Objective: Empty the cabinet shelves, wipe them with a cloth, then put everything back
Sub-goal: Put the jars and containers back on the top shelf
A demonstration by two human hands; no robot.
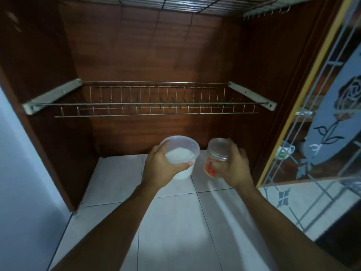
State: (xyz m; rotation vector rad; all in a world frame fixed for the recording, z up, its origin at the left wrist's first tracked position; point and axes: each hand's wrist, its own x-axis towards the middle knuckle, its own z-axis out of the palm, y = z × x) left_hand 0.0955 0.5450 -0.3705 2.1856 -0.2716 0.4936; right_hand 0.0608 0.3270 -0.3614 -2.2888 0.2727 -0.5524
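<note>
Open bay between wire rack (156,109) above and tiled base (117,173) below; rear centre blocked by tub (182,151) and jar (214,159), narrow gap between; bare tile free leftward up to side wall (48,94); glass door (322,133) open along the right

Reddish-brown wood grain across cabinet back (152,55) behind silver wire rack (148,103). Below rack: white tiles (117,173); clear tub (183,147), white contents; clear jar (213,163), orange-red label. Right of rack: frosted-rose glass door (336,118).

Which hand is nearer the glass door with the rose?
Right. The right hand, gripping the jar, is just left of the glass door; the left hand, holding the tub, sits farther left, beyond the jar.
</note>
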